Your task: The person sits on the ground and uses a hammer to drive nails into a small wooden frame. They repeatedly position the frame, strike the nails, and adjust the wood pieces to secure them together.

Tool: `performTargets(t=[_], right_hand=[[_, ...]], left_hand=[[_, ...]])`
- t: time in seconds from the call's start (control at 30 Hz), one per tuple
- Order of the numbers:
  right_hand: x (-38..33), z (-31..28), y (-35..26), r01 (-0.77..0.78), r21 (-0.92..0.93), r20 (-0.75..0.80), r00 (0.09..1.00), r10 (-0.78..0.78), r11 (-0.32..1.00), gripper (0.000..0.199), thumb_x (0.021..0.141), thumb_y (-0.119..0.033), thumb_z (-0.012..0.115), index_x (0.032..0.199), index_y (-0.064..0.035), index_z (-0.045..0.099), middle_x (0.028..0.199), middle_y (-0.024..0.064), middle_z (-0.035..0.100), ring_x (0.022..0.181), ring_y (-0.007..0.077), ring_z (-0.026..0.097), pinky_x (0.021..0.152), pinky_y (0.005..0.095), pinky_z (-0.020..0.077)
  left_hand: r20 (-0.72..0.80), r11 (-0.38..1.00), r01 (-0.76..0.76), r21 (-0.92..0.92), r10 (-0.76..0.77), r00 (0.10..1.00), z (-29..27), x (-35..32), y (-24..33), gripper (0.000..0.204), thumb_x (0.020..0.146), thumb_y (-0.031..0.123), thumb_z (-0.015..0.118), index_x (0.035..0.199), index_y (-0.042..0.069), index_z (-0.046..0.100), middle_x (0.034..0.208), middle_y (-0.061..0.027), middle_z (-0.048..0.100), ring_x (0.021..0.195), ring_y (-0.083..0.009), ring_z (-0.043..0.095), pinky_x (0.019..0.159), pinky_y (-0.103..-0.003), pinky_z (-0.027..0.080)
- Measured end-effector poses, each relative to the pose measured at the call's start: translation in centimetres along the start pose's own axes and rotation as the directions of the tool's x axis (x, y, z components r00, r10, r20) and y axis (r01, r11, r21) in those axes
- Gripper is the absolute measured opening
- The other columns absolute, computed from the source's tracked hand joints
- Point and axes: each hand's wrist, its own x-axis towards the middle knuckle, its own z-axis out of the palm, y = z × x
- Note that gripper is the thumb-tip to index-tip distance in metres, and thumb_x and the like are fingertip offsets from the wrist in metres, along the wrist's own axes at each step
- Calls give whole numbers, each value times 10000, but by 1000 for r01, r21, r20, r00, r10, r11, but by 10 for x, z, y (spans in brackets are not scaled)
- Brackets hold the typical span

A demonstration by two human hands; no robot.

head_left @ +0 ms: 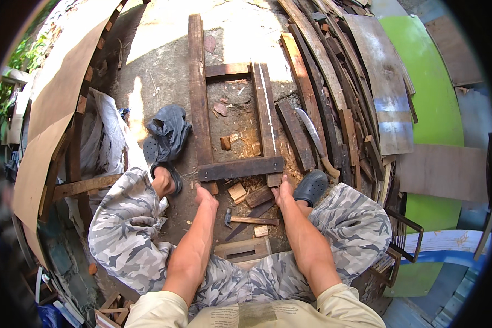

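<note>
A ladder-like wooden frame (pixel 200 109) of dark beams lies on the ground in front of me, with a crosspiece (pixel 240 169) across its near end. My left hand (pixel 204 198) is closed at the near end of the left beam, its fingers partly hidden by the wood. At the right beam's near end, my right hand (pixel 282 193) grips the frame, thumb beside the crosspiece. Between my forearms lies a hammer (pixel 254 220) with a wooden handle, across a dark tapered blade (pixel 239 232). Wood offcuts (pixel 236 192) and shavings surround the near end.
A curved machete (pixel 310 130) rests right of the frame beside a short beam (pixel 296 135). Long planks (pixel 317 60) are piled along the right. My clog-shod feet flank the frame; a dark bag (pixel 169 130) covers part of the left clog. Brown boards (pixel 54 126) stand left.
</note>
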Motion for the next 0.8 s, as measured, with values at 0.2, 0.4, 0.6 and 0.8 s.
performTargets(t=[0.2, 0.4, 0.6, 0.8], right_hand=[[-3, 2, -7, -215, 192, 256, 953, 163, 957, 484, 1060, -314, 410, 1489, -100, 347, 1495, 154, 425, 1361, 390, 419, 1146, 624, 250], [11, -5, -2, -199, 265, 300, 947, 115, 943, 468, 1068, -278, 395, 1477, -59, 334, 1496, 166, 427, 1375, 408, 404, 1111, 699, 236], [17, -4, 5, -184, 259, 284, 953, 107, 948, 391, 1066, -244, 413, 1403, -46, 415, 1381, 145, 540, 1226, 381, 561, 1007, 673, 415], [6, 5, -7, -122, 170, 221, 972, 82, 978, 420, 1066, -321, 410, 1353, -17, 451, 1294, 157, 592, 1082, 347, 643, 956, 607, 499]], left_hand=[[422, 896, 334, -293, -192, 886, -9, 48, -6, 395, 1019, 470, 463, 1240, 177, 608, 1267, -28, 647, 1171, -259, 602, 1042, -503, 403], [408, 887, 334, -320, -190, 893, 2, 33, -8, 398, 1021, 499, 450, 1211, 192, 617, 1205, -3, 674, 1135, -231, 623, 1013, -478, 430], [331, 918, 272, -288, -171, 928, -4, 39, -9, 403, 1016, 506, 459, 1212, 191, 617, 1195, -6, 678, 1122, -224, 635, 983, -462, 475], [331, 918, 246, -313, -137, 934, 8, 36, -8, 428, 1025, 514, 425, 1243, 191, 603, 1271, -16, 645, 1158, -232, 615, 1007, -479, 466]])
